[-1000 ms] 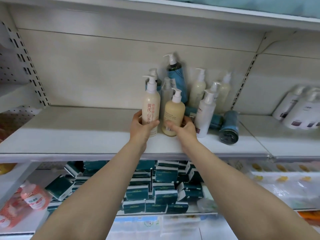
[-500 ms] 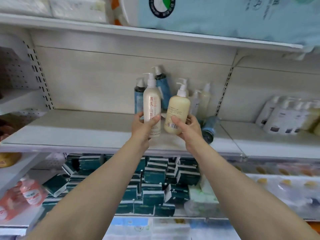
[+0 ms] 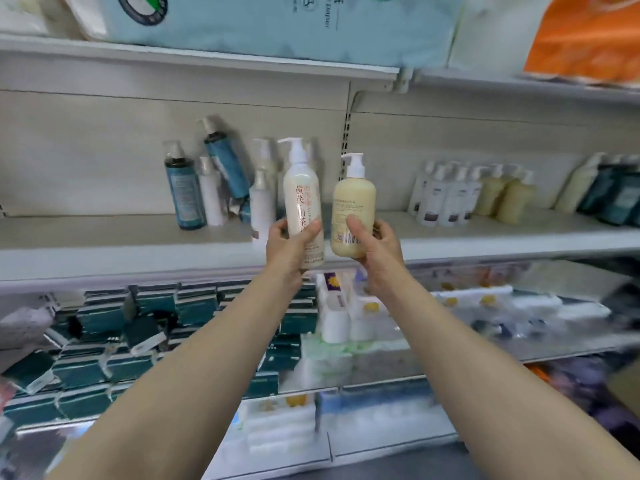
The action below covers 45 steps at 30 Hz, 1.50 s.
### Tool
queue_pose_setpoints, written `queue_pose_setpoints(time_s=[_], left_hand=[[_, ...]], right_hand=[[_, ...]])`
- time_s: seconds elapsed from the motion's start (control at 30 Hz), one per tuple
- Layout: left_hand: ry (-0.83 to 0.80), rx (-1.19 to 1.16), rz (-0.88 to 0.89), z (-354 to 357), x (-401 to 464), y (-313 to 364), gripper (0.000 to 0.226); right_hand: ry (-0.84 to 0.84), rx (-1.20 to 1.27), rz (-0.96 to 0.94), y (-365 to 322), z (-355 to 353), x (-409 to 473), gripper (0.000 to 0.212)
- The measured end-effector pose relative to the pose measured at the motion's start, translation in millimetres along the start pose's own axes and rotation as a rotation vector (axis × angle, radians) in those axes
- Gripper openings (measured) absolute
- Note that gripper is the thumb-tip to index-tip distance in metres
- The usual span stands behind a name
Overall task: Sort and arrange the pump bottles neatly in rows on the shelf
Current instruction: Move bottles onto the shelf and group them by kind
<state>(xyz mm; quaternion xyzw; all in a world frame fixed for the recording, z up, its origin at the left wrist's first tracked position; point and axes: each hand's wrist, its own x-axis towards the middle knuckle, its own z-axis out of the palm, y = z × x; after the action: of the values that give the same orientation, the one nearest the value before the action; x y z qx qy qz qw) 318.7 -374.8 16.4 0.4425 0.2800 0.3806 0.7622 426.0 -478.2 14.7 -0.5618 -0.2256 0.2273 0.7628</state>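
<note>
My left hand (image 3: 290, 244) grips a tall cream pump bottle (image 3: 302, 195) with red lettering, held upright in front of the shelf (image 3: 104, 251). My right hand (image 3: 375, 244) holds a shorter yellow pump bottle (image 3: 353, 202) beside it, barcode facing me. Both bottles are off the shelf, close together. Behind them on the left stands a loose cluster: a blue bottle (image 3: 183, 195), a leaning blue bottle (image 3: 225, 161) and white bottles (image 3: 260, 206). On the right shelf section, white bottles (image 3: 443, 195), yellow bottles (image 3: 505, 195) and dark teal bottles (image 3: 620, 199) stand in rows.
The shelf above carries a large pale blue pack (image 3: 277, 26) and an orange pack (image 3: 585, 36). Below, teal boxes (image 3: 104, 320) are stacked untidily, with white packs (image 3: 339, 313) and plastic-wrapped goods (image 3: 502, 306) to their right. A perforated upright (image 3: 344, 140) divides the shelf sections.
Both hands lifted their bottles off the shelf and carried them to the right, away from the cluster. The view swung right, bringing the rows on the right section into sight.
</note>
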Motion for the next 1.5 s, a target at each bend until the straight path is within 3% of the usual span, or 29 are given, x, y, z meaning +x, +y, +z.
queue_pose_setpoints(time_s=[0.1,0.37,0.57,0.77,1.0,1.13,1.33,1.5], left_hand=[[-0.030,-0.010,-0.023,36.5,-18.7,-19.1,0.065],[-0.124,0.026,-0.113,116.0,-49.1,-69.0,0.068],[-0.178,0.046,-0.153,164.0,-41.8,-96.1,0.067],[-0.239,0.045,-0.161,221.1,-5.2,-119.8,0.066],[-0.285,0.011,-0.147,295.3,55.2,-152.5,0.056],[-0.303,0.011,-0.151,326.6,86.0,-160.9,0.062],[-0.321,0.043,-0.127,354.5,113.1,-172.7,0.068],[-0.285,0.022,-0.100,371.1,127.1,-182.0,0.073]], right_hand=[[0.070,-0.001,-0.009,-9.6,-42.6,-9.3,0.058],[0.193,0.001,-0.020,-25.1,-142.9,-23.8,0.065],[0.325,0.023,-0.043,-33.7,-197.8,-11.2,0.057],[0.404,0.029,-0.059,-43.5,-240.7,28.7,0.059],[0.445,-0.020,-0.111,-61.2,-288.2,97.3,0.041],[0.460,-0.041,-0.120,-68.6,-307.2,138.2,0.059],[0.471,-0.046,-0.136,-67.4,-331.8,184.1,0.069],[0.484,-0.096,-0.121,-67.6,-353.9,216.4,0.057]])
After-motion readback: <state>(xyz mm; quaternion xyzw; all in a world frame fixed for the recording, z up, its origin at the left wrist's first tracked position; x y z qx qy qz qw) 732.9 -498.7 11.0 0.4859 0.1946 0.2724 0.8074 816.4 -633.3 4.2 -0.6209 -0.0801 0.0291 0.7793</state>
